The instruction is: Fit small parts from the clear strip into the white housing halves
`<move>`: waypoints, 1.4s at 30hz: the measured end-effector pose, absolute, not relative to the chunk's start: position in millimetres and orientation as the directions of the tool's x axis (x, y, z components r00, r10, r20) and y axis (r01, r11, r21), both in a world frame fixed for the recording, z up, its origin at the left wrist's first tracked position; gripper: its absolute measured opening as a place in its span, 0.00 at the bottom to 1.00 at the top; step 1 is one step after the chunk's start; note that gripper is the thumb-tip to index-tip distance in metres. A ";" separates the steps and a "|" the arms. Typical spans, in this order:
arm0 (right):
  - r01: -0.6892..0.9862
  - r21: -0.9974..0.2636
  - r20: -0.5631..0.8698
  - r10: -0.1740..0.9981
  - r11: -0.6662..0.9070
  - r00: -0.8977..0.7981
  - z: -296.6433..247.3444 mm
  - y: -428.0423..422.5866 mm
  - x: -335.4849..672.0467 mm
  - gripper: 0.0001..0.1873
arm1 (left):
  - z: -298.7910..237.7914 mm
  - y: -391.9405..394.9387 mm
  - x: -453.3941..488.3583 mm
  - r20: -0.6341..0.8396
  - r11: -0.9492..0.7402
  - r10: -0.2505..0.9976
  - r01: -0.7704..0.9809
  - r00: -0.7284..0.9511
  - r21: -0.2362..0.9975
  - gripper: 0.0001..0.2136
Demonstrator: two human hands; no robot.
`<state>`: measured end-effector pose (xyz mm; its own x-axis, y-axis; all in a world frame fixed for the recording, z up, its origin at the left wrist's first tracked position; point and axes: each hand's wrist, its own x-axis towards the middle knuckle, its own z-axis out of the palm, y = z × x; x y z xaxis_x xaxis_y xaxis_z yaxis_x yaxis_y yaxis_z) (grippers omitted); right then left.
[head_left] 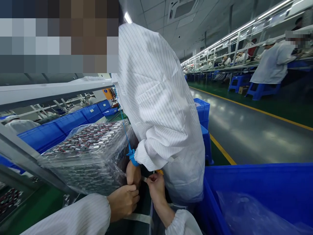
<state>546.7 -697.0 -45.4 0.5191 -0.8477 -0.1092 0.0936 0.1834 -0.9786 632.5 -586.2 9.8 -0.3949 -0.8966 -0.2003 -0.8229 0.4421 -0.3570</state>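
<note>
Factory line. Left hand (123, 200) curled closed against lower right corner of wrapped tray stack (85, 156); whether it grips film, cannot tell. Right hand (155, 186) just beside, fingers (151, 179) pinched on pale strip (144, 179) leading toward that corner. Co-worker's hand (133, 173), blue wrist strap (132, 155), sits at same corner, between the two. Stack lies left of and beyond hands, long axis running away leftward, left hand nearer; trays hold small red-and-silver parts. Blue bin (256, 176) at right holds crumpled clear bag (244, 212).
</note>
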 end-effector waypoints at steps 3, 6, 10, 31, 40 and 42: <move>0.139 -0.947 -0.175 -0.826 0.291 0.536 -39.0 -695.4 549.8 0.10 | 19.3 -588.9 633.6 -0.169 0.433 -0.901 -0.815 -0.399 -0.384 0.11; 0.199 -0.902 -0.224 -0.810 0.382 0.542 -33.0 -690.2 552.4 0.10 | 24.2 -591.4 632.9 -0.178 0.449 -0.893 -0.790 -0.414 -0.417 0.09; 0.280 -0.850 -0.255 -0.814 0.446 0.523 -25.3 -681.9 548.0 0.11 | 31.1 -591.3 626.9 -0.218 0.481 -0.876 -0.745 -0.430 -0.463 0.07; 0.242 -0.935 0.134 -0.374 0.259 0.918 80.1 -691.7 345.3 0.13 | 83.0 -552.8 522.5 0.112 -0.171 -0.976 -0.976 0.186 0.135 0.16; 0.233 -0.907 0.183 -0.172 0.351 0.968 99.1 -632.4 339.5 0.12 | 103.5 -481.4 453.6 -0.248 -0.232 -0.914 0.089 0.321 0.969 0.20; 0.256 -0.923 0.180 -0.268 0.286 0.946 91.3 -627.8 336.4 0.12 | 101.6 -465.0 458.5 -0.265 -0.251 -0.876 0.088 0.403 0.964 0.16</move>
<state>336.4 -627.8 91.3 0.9464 -0.2684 0.1795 0.2562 0.2856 -0.9235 458.5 -465.0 101.6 0.4033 -0.8758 -0.2652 0.0885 -0.2511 0.9639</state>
